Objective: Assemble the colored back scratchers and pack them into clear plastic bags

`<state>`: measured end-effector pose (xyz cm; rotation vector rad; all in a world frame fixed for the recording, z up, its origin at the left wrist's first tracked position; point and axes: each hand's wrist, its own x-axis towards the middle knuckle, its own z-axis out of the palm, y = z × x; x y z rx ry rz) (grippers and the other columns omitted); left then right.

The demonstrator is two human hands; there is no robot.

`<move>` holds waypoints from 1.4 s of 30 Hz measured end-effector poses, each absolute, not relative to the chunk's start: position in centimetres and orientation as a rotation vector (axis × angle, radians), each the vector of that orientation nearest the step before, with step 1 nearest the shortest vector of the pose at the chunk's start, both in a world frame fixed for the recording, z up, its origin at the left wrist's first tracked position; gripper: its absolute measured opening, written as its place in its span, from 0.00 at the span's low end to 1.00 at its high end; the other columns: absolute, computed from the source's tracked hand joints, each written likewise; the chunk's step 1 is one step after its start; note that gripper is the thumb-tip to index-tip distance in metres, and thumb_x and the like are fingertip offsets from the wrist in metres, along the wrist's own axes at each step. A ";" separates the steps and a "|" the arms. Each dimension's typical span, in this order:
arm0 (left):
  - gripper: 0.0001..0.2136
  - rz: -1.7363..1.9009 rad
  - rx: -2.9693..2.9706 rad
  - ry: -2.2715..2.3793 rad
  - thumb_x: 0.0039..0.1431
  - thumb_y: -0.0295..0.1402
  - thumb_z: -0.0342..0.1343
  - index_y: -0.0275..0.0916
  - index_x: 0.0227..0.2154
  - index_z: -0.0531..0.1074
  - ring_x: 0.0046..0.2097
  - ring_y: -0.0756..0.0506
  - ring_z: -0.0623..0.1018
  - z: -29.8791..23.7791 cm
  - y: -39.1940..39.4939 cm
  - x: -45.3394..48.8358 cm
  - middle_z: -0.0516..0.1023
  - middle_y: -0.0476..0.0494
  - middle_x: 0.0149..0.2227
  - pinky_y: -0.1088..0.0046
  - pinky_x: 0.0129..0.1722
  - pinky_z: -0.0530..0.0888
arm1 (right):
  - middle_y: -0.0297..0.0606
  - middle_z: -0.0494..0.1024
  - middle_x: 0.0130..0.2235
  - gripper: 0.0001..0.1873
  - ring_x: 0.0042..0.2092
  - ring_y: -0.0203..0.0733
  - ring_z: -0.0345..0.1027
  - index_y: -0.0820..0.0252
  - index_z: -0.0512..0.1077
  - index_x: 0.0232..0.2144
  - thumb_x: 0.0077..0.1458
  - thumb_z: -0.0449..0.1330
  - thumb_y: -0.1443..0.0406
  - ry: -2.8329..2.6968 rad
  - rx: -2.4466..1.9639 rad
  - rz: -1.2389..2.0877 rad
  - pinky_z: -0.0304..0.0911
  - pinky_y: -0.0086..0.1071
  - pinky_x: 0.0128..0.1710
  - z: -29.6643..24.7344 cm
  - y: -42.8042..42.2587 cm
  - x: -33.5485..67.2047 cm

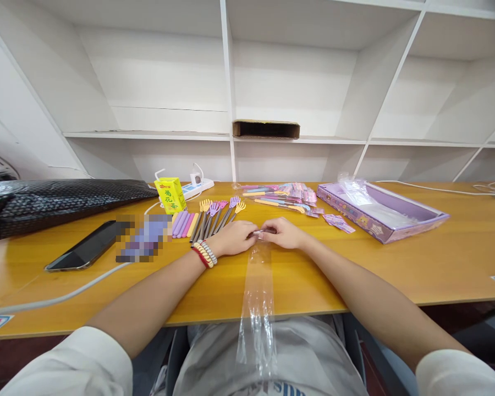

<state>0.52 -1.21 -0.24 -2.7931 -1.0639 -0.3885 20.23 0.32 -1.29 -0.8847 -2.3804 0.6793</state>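
Note:
Both hands meet over the middle of the table, pinching the far end of a long clear plastic bag [259,280]. My left hand [235,237], with coiled bands at the wrist, has its fingers closed at the bag's edge. Opposite it, the fingers of my right hand [284,233] are closed on the same end. The bag hangs toward me over the table edge. Left of my hands lie several hand-shaped back scratcher heads [214,208] on dark rods, beside a row of purple, pink and yellow handles [185,224]. Whether anything small sits between the fingertips is hidden.
Packaged back scratchers [289,195] are piled behind my hands, with printed cards [339,223] nearby. A purple box [416,226] holds clear bags. To the left are a yellow drink carton [170,195], a phone [88,246], a power strip [200,188] and a black wrapped bundle [66,203].

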 end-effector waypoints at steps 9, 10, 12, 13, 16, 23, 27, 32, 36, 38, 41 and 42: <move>0.10 -0.400 -2.789 -1.052 0.60 0.35 0.43 0.38 0.27 0.65 0.31 0.48 0.71 -0.5 -1.0 0.4 0.72 0.46 0.29 0.73 0.31 0.64 | 0.31 0.66 0.24 0.19 0.26 0.31 0.56 0.63 0.70 0.29 0.53 0.54 0.52 -2.344 -0.870 0.672 0.51 0.26 0.26 -1.4 0.3 20.2; 0.10 -0.401 -2.789 -1.057 0.60 0.35 0.43 0.38 0.27 0.66 0.31 0.48 0.71 -0.5 -1.0 0.4 0.73 0.46 0.29 0.73 0.31 0.64 | 0.31 0.67 0.25 0.17 0.26 0.31 0.56 0.63 0.70 0.30 0.53 0.54 0.53 -2.324 -0.865 0.674 0.52 0.26 0.26 -1.4 0.3 20.1; 0.11 -0.405 -2.791 -1.079 0.61 0.36 0.43 0.38 0.28 0.66 0.32 0.48 0.72 -0.5 -1.0 0.4 0.73 0.45 0.30 0.73 0.32 0.64 | 0.32 0.68 0.26 0.14 0.27 0.31 0.57 0.63 0.69 0.32 0.52 0.56 0.56 -2.264 -0.848 0.661 0.53 0.26 0.28 -1.5 0.3 20.1; 0.12 -0.406 -2.791 -1.099 0.61 0.37 0.42 0.38 0.28 0.66 0.32 0.48 0.72 -0.5 -1.1 0.4 0.73 0.45 0.30 0.73 0.32 0.64 | 0.32 0.68 0.27 0.12 0.27 0.32 0.58 0.63 0.69 0.33 0.52 0.56 0.58 -2.229 -0.831 0.639 0.54 0.26 0.28 -1.6 0.3 20.1; 0.14 -0.398 -2.792 -1.182 0.62 0.39 0.41 0.38 0.28 0.67 0.32 0.47 0.73 -0.3 -1.1 0.4 0.74 0.44 0.30 0.73 0.32 0.64 | 0.33 0.69 0.28 0.05 0.29 0.33 0.59 0.62 0.68 0.31 0.51 0.55 0.65 -2.158 -0.775 0.520 0.56 0.27 0.30 -1.6 0.5 20.1; 0.17 -0.375 -2.746 -1.281 0.63 0.40 0.38 0.38 0.28 0.68 0.31 0.47 0.73 -0.2 -1.1 0.5 0.75 0.44 0.30 0.72 0.30 0.64 | 0.38 0.71 0.33 0.13 0.35 0.35 0.64 0.60 0.74 0.30 0.51 0.50 0.74 -2.191 -0.622 0.441 0.59 0.29 0.36 -1.5 0.6 20.2; 0.15 -0.377 -2.730 -1.229 0.62 0.39 0.40 0.38 0.29 0.68 0.32 0.46 0.74 -0.3 -1.2 0.5 0.75 0.44 0.30 0.72 0.30 0.64 | 0.37 0.70 0.32 0.11 0.33 0.34 0.62 0.62 0.75 0.30 0.46 0.54 0.73 -2.229 -0.701 0.542 0.57 0.28 0.31 -1.2 0.3 20.4; 0.13 -0.448 -2.705 -1.201 0.63 0.38 0.40 0.40 0.32 0.68 0.35 0.46 0.74 -0.4 -1.2 0.4 0.75 0.45 0.33 0.72 0.33 0.65 | 0.36 0.72 0.31 0.16 0.33 0.34 0.64 0.62 0.75 0.28 0.56 0.47 0.68 -2.185 -0.773 0.676 0.57 0.29 0.35 -0.8 0.2 20.4; 0.11 -0.485 -2.682 -1.236 0.62 0.37 0.41 0.40 0.31 0.66 0.35 0.45 0.74 -0.4 -1.1 0.3 0.74 0.45 0.33 0.71 0.34 0.66 | 0.35 0.71 0.28 0.13 0.32 0.34 0.63 0.63 0.72 0.27 0.56 0.50 0.64 -2.174 -0.822 0.594 0.57 0.29 0.34 -1.0 0.5 20.2; 0.10 -0.512 -2.686 -1.256 0.62 0.37 0.42 0.40 0.33 0.66 0.35 0.45 0.74 -0.4 -1.1 0.3 0.74 0.45 0.33 0.71 0.35 0.67 | 0.36 0.72 0.29 0.11 0.31 0.34 0.62 0.63 0.72 0.28 0.55 0.52 0.64 -2.170 -0.802 0.599 0.57 0.28 0.33 -1.2 0.6 20.1; 0.09 -0.590 -2.701 -1.280 0.62 0.36 0.43 0.40 0.39 0.66 0.38 0.45 0.74 -0.4 -1.1 0.3 0.75 0.44 0.37 0.70 0.37 0.68 | 0.35 0.72 0.30 0.08 0.30 0.33 0.61 0.63 0.70 0.34 0.53 0.53 0.65 -2.125 -0.782 0.651 0.57 0.28 0.32 -1.5 0.6 20.0; 0.10 -0.618 -2.710 -1.282 0.61 0.36 0.43 0.40 0.41 0.65 0.39 0.45 0.74 -0.4 -1.1 0.4 0.75 0.44 0.38 0.70 0.38 0.68 | 0.34 0.72 0.30 0.09 0.29 0.32 0.61 0.62 0.69 0.36 0.52 0.54 0.66 -2.111 -0.782 0.667 0.57 0.27 0.31 -1.6 0.7 20.1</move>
